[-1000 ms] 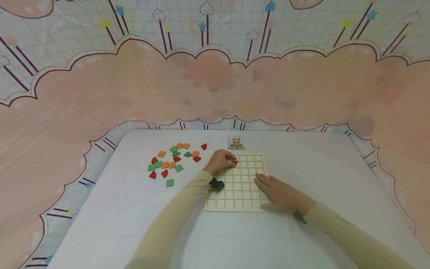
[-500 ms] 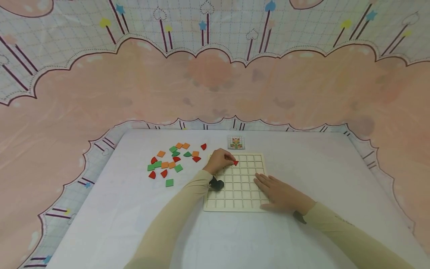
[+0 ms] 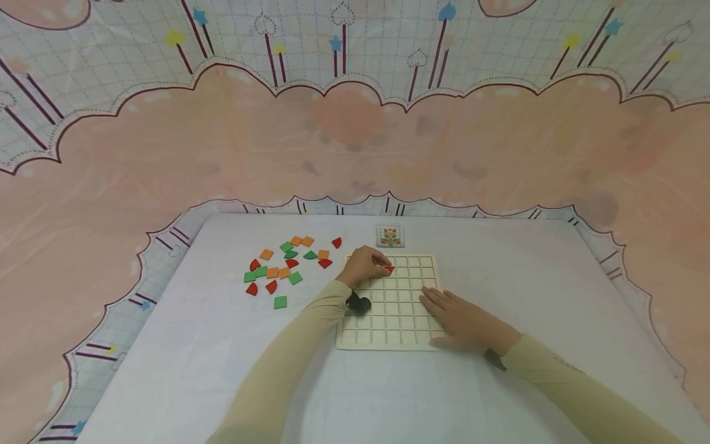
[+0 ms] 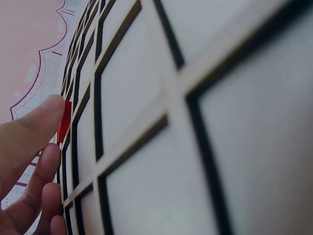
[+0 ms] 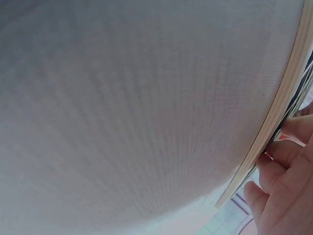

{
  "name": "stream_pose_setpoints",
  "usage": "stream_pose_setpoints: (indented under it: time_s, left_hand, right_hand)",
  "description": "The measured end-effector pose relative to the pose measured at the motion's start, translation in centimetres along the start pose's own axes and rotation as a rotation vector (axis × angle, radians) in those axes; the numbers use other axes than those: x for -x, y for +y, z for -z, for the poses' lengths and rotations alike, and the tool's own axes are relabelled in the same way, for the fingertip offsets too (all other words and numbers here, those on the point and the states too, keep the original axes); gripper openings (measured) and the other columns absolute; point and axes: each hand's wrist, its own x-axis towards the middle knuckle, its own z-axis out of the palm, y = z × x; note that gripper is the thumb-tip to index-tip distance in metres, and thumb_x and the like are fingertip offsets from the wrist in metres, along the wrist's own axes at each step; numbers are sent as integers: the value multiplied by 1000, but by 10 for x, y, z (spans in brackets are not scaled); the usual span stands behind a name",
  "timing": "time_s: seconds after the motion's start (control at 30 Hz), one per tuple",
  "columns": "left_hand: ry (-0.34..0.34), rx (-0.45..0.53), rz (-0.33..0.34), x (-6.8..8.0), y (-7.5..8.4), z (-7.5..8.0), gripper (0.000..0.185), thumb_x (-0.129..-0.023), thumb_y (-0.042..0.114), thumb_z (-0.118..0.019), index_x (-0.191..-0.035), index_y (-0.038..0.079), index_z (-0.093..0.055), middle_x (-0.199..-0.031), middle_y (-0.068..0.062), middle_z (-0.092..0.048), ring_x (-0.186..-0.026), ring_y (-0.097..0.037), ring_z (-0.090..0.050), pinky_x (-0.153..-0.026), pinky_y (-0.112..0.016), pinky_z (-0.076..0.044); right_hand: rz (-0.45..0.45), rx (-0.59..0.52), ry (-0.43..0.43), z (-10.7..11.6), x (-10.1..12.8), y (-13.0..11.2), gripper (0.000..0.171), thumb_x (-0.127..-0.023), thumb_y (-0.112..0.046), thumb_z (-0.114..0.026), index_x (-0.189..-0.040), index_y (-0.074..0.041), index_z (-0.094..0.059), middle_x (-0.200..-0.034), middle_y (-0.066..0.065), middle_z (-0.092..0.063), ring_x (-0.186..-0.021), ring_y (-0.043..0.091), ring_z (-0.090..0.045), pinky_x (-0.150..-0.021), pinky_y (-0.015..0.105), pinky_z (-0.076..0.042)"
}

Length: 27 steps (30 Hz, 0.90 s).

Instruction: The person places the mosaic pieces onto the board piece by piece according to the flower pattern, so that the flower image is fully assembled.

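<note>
Thumb and fingertips of my left hand [image 3: 362, 266] pinch a small red quarter-circle tile [image 3: 391, 270] over the upper part of a pale wooden grid board [image 3: 391, 316]. In the left wrist view the red tile [image 4: 64, 122] shows its edge beside the thumb, right at the grid's raised bars. My right hand [image 3: 468, 319] lies with fingers extended on the board's right side, its thumb near the lower right corner. From the right wrist, the fingers [image 5: 274, 174] are seen along the board's wooden edge [image 5: 274, 115].
Several loose tiles lie left of the board: orange squares [image 3: 272, 272], green squares [image 3: 280, 302], red quarter-circles [image 3: 252, 288] and green quarter-circles [image 3: 310, 254]. A small pattern card [image 3: 391, 235] lies behind the board. Everything rests on a white-covered table [image 3: 532, 271].
The red tile has turned and shifted slightly in my left fingers, staying over the same part of the board. My right hand has kept its place.
</note>
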Motion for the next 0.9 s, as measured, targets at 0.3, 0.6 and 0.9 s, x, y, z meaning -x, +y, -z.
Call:
stream_pose_setpoints:
  time_s: [0.3, 0.6, 0.9]
  left_hand:
    - [3, -62, 2, -3, 0, -6, 18, -74, 23, -80, -90, 17, -76, -89, 2, -73, -82, -14, -59, -73, -26, -48]
    - [8, -64, 7, -3, -1, -7, 16, -75, 21, -79, -90, 17, -76, -92, 1, -72, -82, -14, -57, -73, -26, -47]
    - [-22, -17, -26, -7, -10, -3, 19, -74, 22, -80, -92, 17, -76, -99, 0, -71, -86, -14, -59, -77, -28, -49]
  right_hand:
    - [-6, 12, 6, -3, 2, 1, 84, -90, -57, -49, -149, -3, -22, -157, 15, -18, -145, 30, -19, -116, 46, -22]
    - [-10, 27, 4, -3, 2, 2, 85, -90, -60, -46, -149, -5, -21, -157, 14, -16, -145, 28, -18, -116, 44, -22]
    - [-2, 13, 8, 0, 1, 0, 85, -90, -58, -48, -149, -4, -21, -157, 14, -16, -145, 29, -18, -116, 46, -23]
